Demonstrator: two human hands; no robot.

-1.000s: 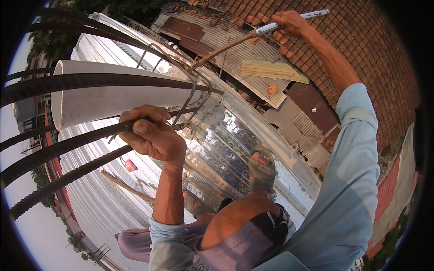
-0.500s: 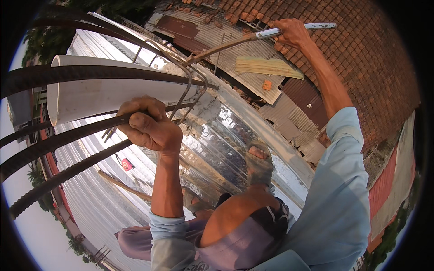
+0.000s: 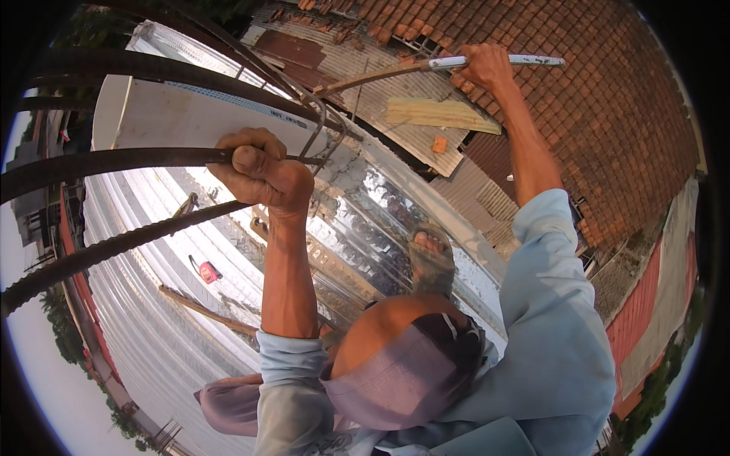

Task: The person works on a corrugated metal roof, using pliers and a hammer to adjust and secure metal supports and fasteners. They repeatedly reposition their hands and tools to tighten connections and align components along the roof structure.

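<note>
My left hand [image 3: 262,169] is closed round a dark ribbed steel rebar [image 3: 114,160], thumb lying along it. Up and to the right, my right hand [image 3: 488,67] grips the pale, whitish sleeve [image 3: 536,59] of a long rusty bar [image 3: 372,77]. That bar's far end meets the bent wire stirrup [image 3: 323,125] around the rebars; the exact contact is too small to tell. Another ribbed rebar [image 3: 129,245] runs below my left hand. Behind the rebars lies a wide white pipe or tube [image 3: 182,114], partly hidden by them and by my left hand.
Shiny corrugated metal roofing [image 3: 144,281] spreads below, with a red tape measure [image 3: 207,271] and a wooden stick [image 3: 205,310] on it. My foot [image 3: 432,258] stands near a concrete ledge [image 3: 426,194]. Beyond are a tiled roof [image 3: 631,129] and a pale yellow board [image 3: 441,114].
The rebars on the left sit higher and at a flatter angle in the view, and my left hand has risen slightly with its rebar. My right hand keeps its hold on the sleeved bar.
</note>
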